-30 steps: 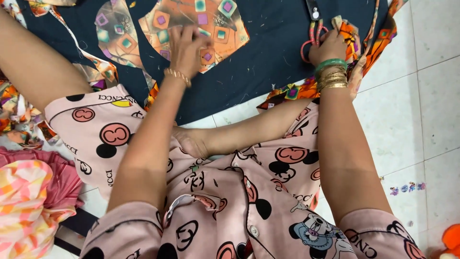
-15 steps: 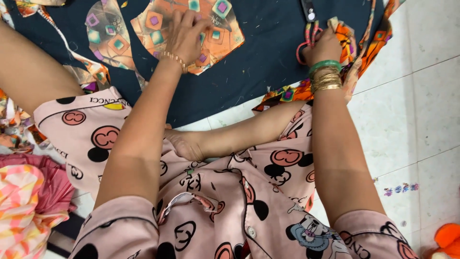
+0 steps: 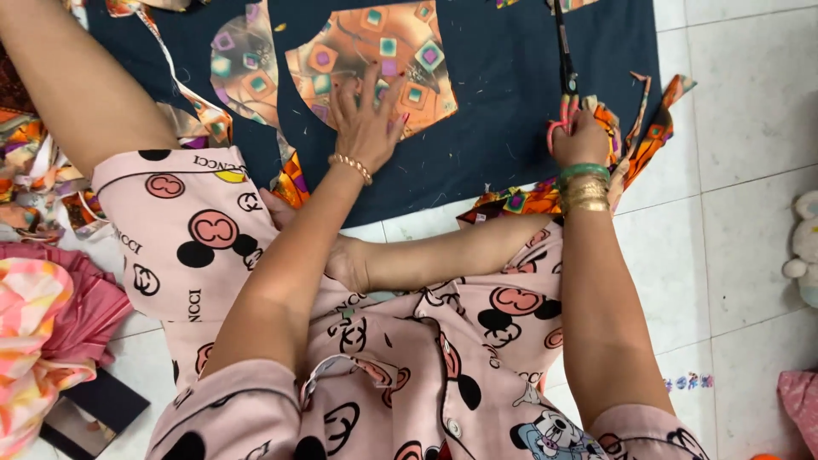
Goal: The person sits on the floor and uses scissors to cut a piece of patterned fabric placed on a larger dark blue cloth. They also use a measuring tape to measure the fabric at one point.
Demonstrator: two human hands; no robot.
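Note:
I sit on a tiled floor with a dark navy cloth (image 3: 503,111) spread in front of me. My left hand (image 3: 366,119) presses flat, fingers spread, on an orange printed fabric piece (image 3: 375,60) lying on the navy cloth. A second cut printed piece (image 3: 243,68) lies just left of it. My right hand (image 3: 581,136) grips the pink handles of a pair of scissors (image 3: 562,64), whose dark blades point away from me along the cloth's right part. Orange printed fabric (image 3: 630,145) bunches under and beside that hand.
Orange fabric scraps (image 3: 38,170) lie at the left, with a pink and peach cloth bundle (image 3: 43,332) below them. A white soft toy (image 3: 805,247) sits at the right edge. White floor tiles (image 3: 741,128) extend to the right. My folded legs in pink patterned clothes fill the foreground.
The view has shifted, so the hands and cloth sit lower in frame. My left hand stays pressed on the printed piece; my right hand keeps hold of the scissors.

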